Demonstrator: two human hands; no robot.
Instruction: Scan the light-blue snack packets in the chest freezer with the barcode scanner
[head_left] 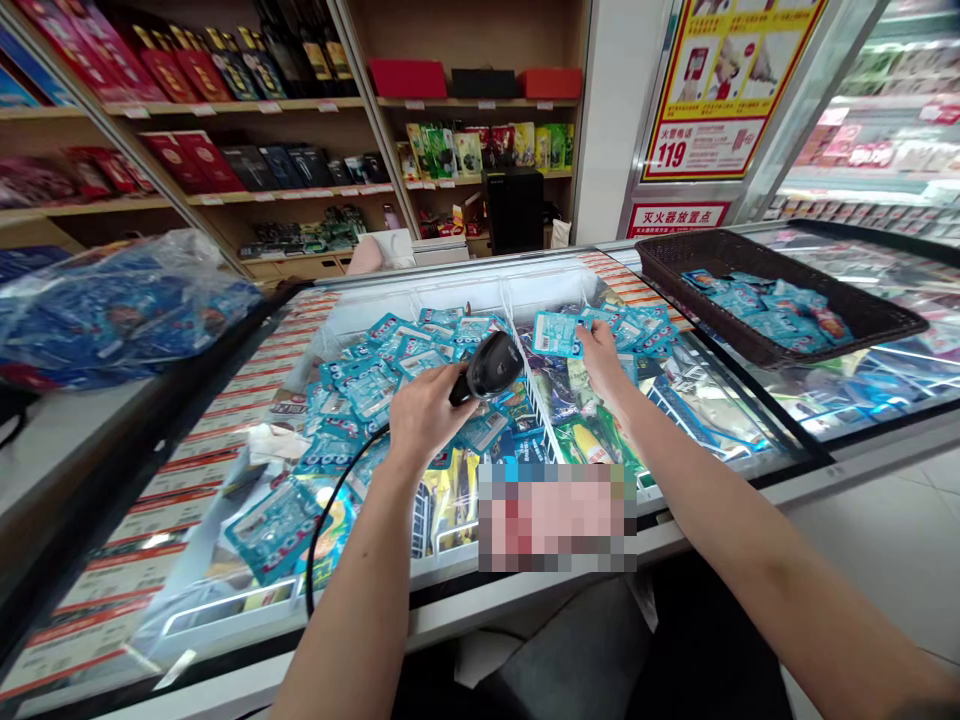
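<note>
My left hand is closed round the handle of a black barcode scanner, its head pointing right. A black cable hangs from the handle down past my forearm. In my right hand a small blue snack packet is pinched by its right edge, with a barcode patch showing on its left part. The scanner head is a short way left of the packet. Beneath both hands many similar blue packets lie heaped over the glass top of a chest freezer.
A dark woven basket with more blue packets stands at the right on the freezer top. At the left lies a clear plastic bag of blue packs. Stocked shelves line the back. A blurred patch covers the front edge.
</note>
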